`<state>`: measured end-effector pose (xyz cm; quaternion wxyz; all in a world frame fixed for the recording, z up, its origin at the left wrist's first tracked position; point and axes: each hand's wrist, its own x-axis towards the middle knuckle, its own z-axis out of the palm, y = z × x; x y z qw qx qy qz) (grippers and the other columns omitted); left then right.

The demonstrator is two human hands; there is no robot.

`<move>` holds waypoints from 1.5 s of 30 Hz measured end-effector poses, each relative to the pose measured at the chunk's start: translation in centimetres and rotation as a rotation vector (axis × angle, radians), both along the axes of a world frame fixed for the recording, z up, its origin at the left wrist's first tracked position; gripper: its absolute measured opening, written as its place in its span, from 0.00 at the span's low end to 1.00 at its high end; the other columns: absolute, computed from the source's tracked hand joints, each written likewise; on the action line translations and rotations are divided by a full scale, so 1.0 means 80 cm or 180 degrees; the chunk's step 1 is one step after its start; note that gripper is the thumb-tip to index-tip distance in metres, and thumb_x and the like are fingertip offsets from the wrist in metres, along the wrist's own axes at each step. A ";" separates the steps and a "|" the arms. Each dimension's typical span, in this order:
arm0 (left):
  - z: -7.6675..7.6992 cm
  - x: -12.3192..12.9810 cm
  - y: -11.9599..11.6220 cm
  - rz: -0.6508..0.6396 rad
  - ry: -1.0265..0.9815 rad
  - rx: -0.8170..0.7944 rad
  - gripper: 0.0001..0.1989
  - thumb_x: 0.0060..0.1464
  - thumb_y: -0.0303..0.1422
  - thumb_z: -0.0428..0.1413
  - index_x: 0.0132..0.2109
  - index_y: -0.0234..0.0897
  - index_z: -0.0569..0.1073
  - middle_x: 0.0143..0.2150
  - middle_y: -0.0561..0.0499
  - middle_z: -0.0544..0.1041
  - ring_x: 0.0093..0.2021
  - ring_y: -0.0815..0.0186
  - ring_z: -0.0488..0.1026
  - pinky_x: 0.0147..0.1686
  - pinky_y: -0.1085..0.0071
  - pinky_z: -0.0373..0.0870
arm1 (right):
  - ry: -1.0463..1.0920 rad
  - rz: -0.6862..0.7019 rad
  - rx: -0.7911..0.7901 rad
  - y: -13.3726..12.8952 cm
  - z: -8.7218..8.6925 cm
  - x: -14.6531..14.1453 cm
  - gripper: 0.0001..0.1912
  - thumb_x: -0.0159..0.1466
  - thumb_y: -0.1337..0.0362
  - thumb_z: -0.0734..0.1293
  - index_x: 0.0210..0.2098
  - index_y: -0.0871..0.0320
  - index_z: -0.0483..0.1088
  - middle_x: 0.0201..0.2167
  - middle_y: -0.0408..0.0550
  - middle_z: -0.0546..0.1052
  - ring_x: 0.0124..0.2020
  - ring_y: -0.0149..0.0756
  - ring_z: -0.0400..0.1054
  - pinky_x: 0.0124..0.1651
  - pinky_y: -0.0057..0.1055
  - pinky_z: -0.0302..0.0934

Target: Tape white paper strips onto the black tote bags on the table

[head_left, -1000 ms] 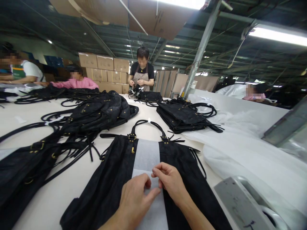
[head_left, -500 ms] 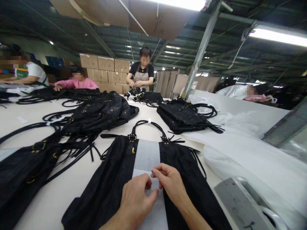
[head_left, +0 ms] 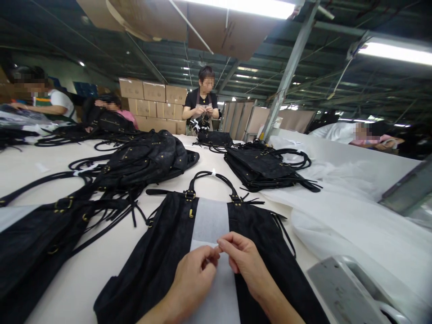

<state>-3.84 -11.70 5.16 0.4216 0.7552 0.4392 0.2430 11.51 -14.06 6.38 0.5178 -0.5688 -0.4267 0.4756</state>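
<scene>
Head view: near-meeting curl of left hand (head_left: 194,275) and right hand (head_left: 245,257); cannot tell whether gripping anything. Directly beneath the grip: white strip (head_left: 212,220) over black bag (head_left: 145,270). Could crease or skew strip by pulling unevenly.

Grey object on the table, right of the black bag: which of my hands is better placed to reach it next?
Right, most likely: your right hand is nearer the grey object, while your left hand would likely have to cross your right forearm.
</scene>
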 end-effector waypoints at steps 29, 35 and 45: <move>-0.002 0.004 0.001 0.0083 -0.0070 -0.0511 0.13 0.51 0.35 0.48 0.26 0.38 0.74 0.24 0.56 0.76 0.27 0.67 0.71 0.28 0.72 0.59 | -0.0192 -0.0084 0.0159 -0.001 -0.006 0.005 0.14 0.57 0.53 0.68 0.26 0.58 0.72 0.25 0.43 0.70 0.27 0.30 0.57 0.28 0.28 0.51; 0.004 0.003 -0.003 0.0037 0.0197 -0.0262 0.16 0.50 0.32 0.51 0.44 0.39 0.77 0.26 0.57 0.76 0.30 0.66 0.72 0.32 0.72 0.61 | -0.0092 -0.0323 0.0023 0.004 -0.014 0.017 0.17 0.54 0.50 0.71 0.26 0.58 0.71 0.21 0.38 0.63 0.23 0.26 0.50 0.24 0.26 0.43; 0.005 0.002 -0.013 -0.0201 0.1087 0.0345 0.26 0.52 0.27 0.53 0.59 0.38 0.67 0.44 0.50 0.76 0.46 0.60 0.71 0.47 0.66 0.65 | 0.0642 -0.0044 -0.0465 0.002 -0.008 0.035 0.21 0.48 0.50 0.75 0.26 0.59 0.66 0.19 0.36 0.61 0.18 0.21 0.46 0.20 0.24 0.30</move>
